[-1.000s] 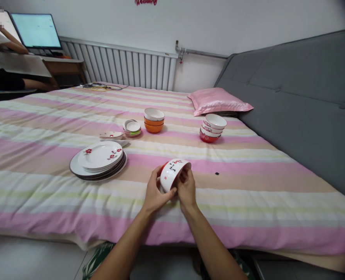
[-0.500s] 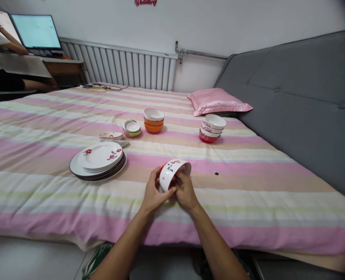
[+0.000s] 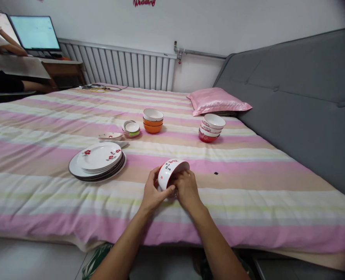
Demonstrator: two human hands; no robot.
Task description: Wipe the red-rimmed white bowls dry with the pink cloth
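Note:
A white bowl (image 3: 166,175) with red blossoms, black lettering and a red rim is tilted on its side near the front of the bed, its mouth turned to the right. My left hand (image 3: 154,192) grips it from the left, fingers behind the wall and thumb at the lower rim. My right hand (image 3: 187,189) reaches into the mouth with bent fingers pressed together. The fingertips are hidden inside the bowl, and I cannot make out what they hold, if anything.
Stacked plates (image 3: 99,157) lie left of my hands, with small dishes (image 3: 110,136) and small bowls (image 3: 131,128) behind. Farther back stand orange bowls (image 3: 153,126) and red-and-white bowls (image 3: 209,132). A pink pillow (image 3: 219,100) rests by the grey headboard (image 3: 291,89). A person (image 3: 3,58) sits far left.
My right hand has turned over, with more of its back showing, and its fingers have shifted inside the bowl. My left hand still holds the bowl in nearly the same place.

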